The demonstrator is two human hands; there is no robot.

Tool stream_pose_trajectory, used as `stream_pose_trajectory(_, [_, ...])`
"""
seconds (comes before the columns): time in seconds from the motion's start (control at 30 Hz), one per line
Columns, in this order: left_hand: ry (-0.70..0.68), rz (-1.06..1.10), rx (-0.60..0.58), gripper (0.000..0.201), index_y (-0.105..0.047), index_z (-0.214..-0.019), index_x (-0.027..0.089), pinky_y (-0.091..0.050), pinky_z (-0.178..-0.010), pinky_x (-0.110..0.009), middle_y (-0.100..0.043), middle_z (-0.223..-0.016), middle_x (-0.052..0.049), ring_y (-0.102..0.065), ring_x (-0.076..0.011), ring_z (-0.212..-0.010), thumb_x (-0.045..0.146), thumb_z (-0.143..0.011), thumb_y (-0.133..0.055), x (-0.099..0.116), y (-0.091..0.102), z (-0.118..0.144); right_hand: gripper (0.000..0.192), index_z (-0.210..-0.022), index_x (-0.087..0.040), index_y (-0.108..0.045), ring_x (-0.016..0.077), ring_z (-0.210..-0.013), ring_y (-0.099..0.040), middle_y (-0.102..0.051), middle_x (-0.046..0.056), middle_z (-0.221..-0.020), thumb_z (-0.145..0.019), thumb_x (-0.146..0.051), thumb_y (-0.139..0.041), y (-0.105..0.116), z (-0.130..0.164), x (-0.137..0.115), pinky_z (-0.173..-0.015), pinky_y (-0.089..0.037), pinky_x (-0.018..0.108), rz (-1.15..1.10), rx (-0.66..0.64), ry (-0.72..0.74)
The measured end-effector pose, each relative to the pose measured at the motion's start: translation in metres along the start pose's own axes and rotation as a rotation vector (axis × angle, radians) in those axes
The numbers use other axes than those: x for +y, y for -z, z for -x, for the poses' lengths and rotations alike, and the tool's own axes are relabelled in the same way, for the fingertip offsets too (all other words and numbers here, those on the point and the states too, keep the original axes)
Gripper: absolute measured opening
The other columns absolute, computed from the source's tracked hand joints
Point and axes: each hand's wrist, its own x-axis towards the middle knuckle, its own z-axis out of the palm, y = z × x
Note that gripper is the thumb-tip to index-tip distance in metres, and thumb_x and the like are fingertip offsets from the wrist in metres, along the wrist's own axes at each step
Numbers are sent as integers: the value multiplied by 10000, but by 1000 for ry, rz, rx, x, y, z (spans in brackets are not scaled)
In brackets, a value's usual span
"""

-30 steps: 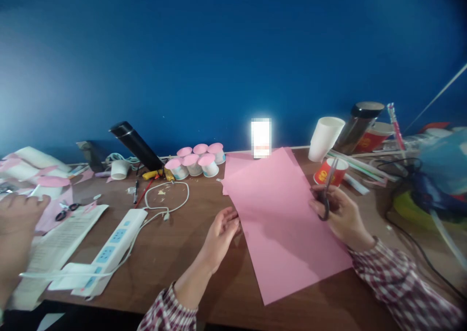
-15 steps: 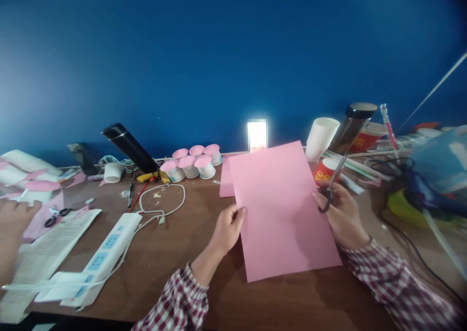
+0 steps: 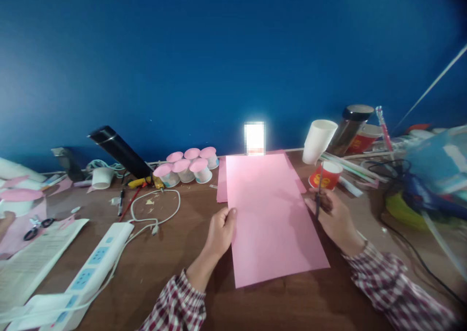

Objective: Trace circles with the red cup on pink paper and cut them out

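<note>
We see another person's hand (image 3: pixel 5 224) cut off at the left margin; a pixelated patch (image 3: pixel 254 137) masks whatever is there. We cannot make out how far the scissors (image 3: pixel 317 207) stand open. The brown tabletop (image 3: pixel 175 258) meets a blue wall (image 3: pixel 219 53). The pink sheet (image 3: pixel 272 219) is between the two hands, overlapping more pink paper (image 3: pixel 222 185). The left hand (image 3: pixel 221 231) pinches its left edge, thumb uppermost; the right hand (image 3: pixel 339 224) grips the scissors beside its right edge, fingers partly hidden from us.
</note>
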Motion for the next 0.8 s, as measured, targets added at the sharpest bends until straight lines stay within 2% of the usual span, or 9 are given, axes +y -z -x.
stream_pose_trajectory(0.13, [17,33,17,346,-306,-602,199,-235,-513,-224,-244,-586,53,-258,-94,-561,425,-846,-400,-4,5,2,400,-979,-183,-548,253,-840,-641,-664,92,-916,-700,-439,-681,-2,0,0,-728,-538,368,6,30,1])
stream_pose_trajectory(0.3, [14,17,18,350,-283,-592,202,-225,-504,-222,-237,-579,53,-252,-93,-556,411,-844,-407,-5,8,6,438,-996,-186,-550,234,-866,-613,-630,91,-1004,-671,-432,-709,-4,1,2,-753,-519,361,-21,15,-21])
stream_pose_trajectory(0.4, [8,13,22,341,-308,-593,197,-227,-504,-222,-246,-578,52,-259,-93,-556,406,-842,-409,-4,8,5,445,-1007,-195,-552,204,-810,-598,-617,55,-928,-666,-428,-718,-6,3,-1,-736,-511,348,-96,15,-58])
stream_pose_trajectory(0.47, [17,22,32,342,-327,-586,193,-231,-501,-221,-259,-573,51,-265,-93,-554,409,-832,-423,-3,8,4,435,-1015,-206,-542,179,-751,-589,-606,29,-850,-682,-429,-710,-6,8,-10,-689,-506,316,-185,-14,-133])
stream_pose_trajectory(0.63, [93,120,63,333,-404,-598,179,-263,-504,-215,-320,-579,45,-300,-98,-563,431,-812,-441,1,7,4,371,-1042,-203,-533,135,-672,-549,-596,27,-807,-793,-471,-594,2,50,-50,-553,-437,228,-262,-224,-377])
stream_pose_trajectory(0.73, [96,127,87,333,-401,-590,182,-258,-497,-212,-309,-568,50,-294,-95,-552,431,-806,-451,1,8,5,405,-1107,-217,-507,142,-704,-541,-595,27,-799,-811,-488,-564,12,89,-69,-578,-434,235,-278,-395,-495])
stream_pose_trajectory(0.8, [85,113,89,334,-398,-584,184,-253,-493,-212,-303,-558,52,-288,-94,-543,427,-805,-457,1,8,5,406,-1131,-221,-495,131,-676,-527,-611,44,-841,-836,-499,-520,19,114,-74,-559,-425,232,-282,-575,-576])
